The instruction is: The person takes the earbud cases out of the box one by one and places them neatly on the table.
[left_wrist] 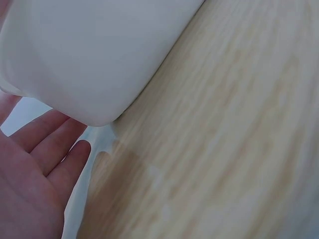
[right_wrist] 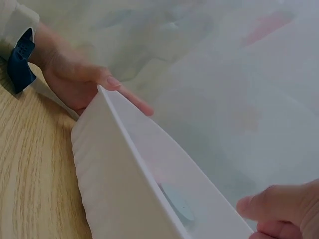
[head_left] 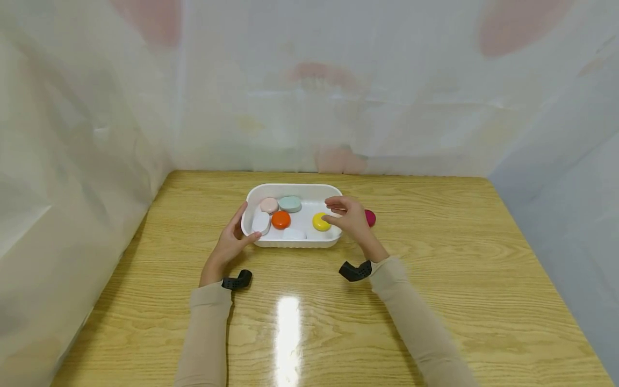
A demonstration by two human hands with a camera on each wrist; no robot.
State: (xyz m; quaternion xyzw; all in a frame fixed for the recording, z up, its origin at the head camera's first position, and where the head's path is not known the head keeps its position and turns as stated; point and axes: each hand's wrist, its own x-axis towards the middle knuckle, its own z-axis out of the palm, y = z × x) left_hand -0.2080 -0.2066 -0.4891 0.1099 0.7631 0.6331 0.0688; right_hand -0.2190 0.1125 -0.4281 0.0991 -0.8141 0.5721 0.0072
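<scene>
Placement step, apparently: bracing white tray (head_left: 300, 243) with left grip (head_left: 228, 248) clasped on its end, poising right grip (head_left: 354, 217) wide at yellow disc (head_left: 319, 222). Next, likely collect crimson disc (head_left: 370, 217).

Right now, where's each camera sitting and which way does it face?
Head: on the head, facing forward and down at the tub; left hand, right hand and sleeves show.
Left wrist: worn there, facing the tub's outside and table; left hand shows.
Right wrist: worn there, facing across the tub; both hands show.
Head and right wrist share tub and both hands.
</scene>
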